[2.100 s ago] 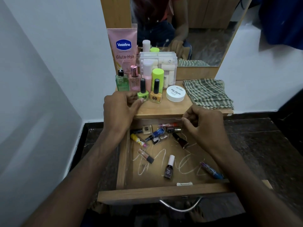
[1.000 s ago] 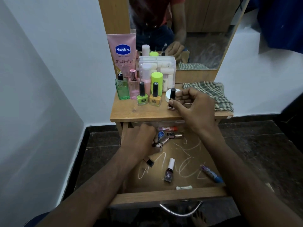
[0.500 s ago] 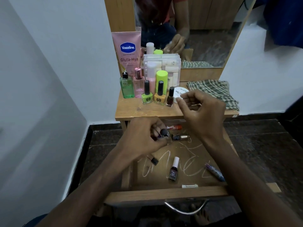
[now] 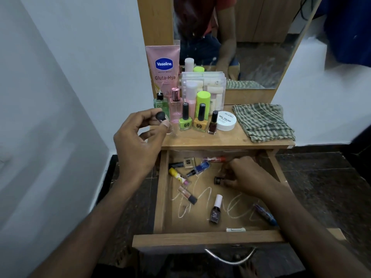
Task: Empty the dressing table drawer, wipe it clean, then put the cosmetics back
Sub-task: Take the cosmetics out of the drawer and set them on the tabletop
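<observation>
Two hands busy: left hand (image 4: 138, 141) pinches a black-capped bottle (image 4: 163, 119) upright (frame centre-left); right hand (image 4: 248, 175) grips a small dark bottle (image 4: 218, 180) in the drawer (image 4: 208, 238).

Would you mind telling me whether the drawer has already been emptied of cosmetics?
No, several nail polish bottles and other small cosmetics lie on the floor of the open drawer.

The drawer (image 4: 206, 238) and table top (image 4: 226, 140) are matt light wood, the drawer floor streaked with chalky white marks. Its handle (image 4: 230, 257) is shiny bent metal. The nail polish bottles (image 4: 199, 123) look glossy glass with smooth black caps. The checked cloth (image 4: 263, 122) is soft woven fabric.
</observation>
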Motion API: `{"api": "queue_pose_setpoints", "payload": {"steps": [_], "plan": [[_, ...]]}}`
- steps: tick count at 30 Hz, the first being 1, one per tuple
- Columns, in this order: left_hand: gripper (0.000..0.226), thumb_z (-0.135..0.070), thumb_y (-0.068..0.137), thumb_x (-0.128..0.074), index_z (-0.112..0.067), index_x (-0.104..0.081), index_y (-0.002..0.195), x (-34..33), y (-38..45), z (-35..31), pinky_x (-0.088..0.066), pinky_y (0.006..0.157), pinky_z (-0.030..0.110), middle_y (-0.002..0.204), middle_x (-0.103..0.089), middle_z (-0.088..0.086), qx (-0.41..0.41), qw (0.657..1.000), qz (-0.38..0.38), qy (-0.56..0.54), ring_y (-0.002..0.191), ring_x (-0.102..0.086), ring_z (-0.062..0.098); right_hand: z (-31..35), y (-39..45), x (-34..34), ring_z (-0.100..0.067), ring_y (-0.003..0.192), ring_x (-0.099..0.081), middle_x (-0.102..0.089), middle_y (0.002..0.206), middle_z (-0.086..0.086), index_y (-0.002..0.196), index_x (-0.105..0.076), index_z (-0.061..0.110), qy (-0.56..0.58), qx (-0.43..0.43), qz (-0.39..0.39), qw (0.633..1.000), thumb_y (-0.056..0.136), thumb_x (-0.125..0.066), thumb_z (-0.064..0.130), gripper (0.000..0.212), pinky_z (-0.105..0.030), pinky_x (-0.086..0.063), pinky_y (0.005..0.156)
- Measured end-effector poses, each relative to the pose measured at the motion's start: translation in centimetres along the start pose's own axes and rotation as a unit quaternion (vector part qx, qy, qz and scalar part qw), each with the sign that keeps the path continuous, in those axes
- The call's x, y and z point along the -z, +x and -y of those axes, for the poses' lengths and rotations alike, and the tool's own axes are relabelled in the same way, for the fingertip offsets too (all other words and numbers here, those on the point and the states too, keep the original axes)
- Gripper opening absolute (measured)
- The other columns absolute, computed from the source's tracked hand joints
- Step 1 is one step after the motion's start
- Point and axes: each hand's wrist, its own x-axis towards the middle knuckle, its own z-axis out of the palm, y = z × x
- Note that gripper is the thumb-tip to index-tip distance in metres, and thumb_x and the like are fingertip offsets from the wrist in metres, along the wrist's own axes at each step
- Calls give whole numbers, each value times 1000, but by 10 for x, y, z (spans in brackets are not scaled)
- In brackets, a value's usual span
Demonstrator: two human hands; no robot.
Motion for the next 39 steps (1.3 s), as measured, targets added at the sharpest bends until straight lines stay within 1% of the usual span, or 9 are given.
{"api": "queue_pose_setpoints", "payload": {"steps": [8,11,16,21,23,28,31,34,39], "plan": [[32,-30,90,-83,-19,-78,120,-19,13,12,-55,78,7,102,-72,-9,-33,994,19,100,93,-68,-3,4,-4,2,-15,92,-62,-59,103,4,112,-66,25,-56,18,50,997,97,-71,38,21,-32,-52,76],[33,-31,90,-83,-18,-78,120,-25,16,14,-52,77,4,101,-72,-9,-27,993,11,115,91,-67,-6,3,-11,9,-11,88,-71,-74,96,3,107,-66,23,203,11,3,979,102,-65,32,10,-25,-54,73],[36,-34,87,-86,-18,-77,117,-25,15,16,-48,74,-1,97,-73,-12,-20,991,12,134,89,-67,-12,12,-23,23,-30,107,-75,-73,121,-26,127,-63,-8,699,2,94,709,108,-53,16,32,-30,-64,86],[45,-35,84,-89,-14,-76,121,-24,15,19,-46,73,-4,92,-68,-21,10,991,27,127,87,-65,-20,9,-25,28,-34,114,-73,-66,132,-33,136,-60,-10,782,29,127,610,100,-62,8,41,-34,-64,91],[48,-38,84,-89,-13,-75,123,-23,14,20,-46,72,-4,92,-67,-22,18,990,33,134,86,-64,-21,11,-25,27,-33,110,-74,-69,125,-32,129,-65,-8,775,31,90,625,92,-72,9,41,-32,-64,86],[44,-43,87,-84,-16,-69,119,-19,6,10,-52,79,13,112,-69,-7,-44,982,1,186,97,-61,0,24,-28,31,-21,96,-79,-81,103,-7,106,-79,17,599,36,-129,789,80,-88,26,29,-27,-64,78],[32,-27,94,-78,-18,-70,124,-19,-4,2,-60,82,25,124,-67,-2,-193,956,136,176,107,-58,5,38,-25,33,-17,92,-79,-81,99,-1,107,-76,17,545,46,-233,804,80,-91,22,32,-35,-66,78],[51,-25,92,-80,-22,-65,141,-20,-16,-5,-51,101,14,138,-65,-3,-183,935,269,139,122,-60,6,55,-22,33,-13,87,-78,-80,96,3,109,-74,17,483,78,-294,821,78,-93,19,36,-32,-66,76],[39,-25,91,-83,-18,-75,128,-15,-22,-9,-54,86,9,117,-75,-6,-114,966,210,94,105,-69,0,73,-15,28,-14,85,-79,-80,94,3,110,-76,15,492,118,-305,807,80,-92,16,35,-31,-66,76]]}}
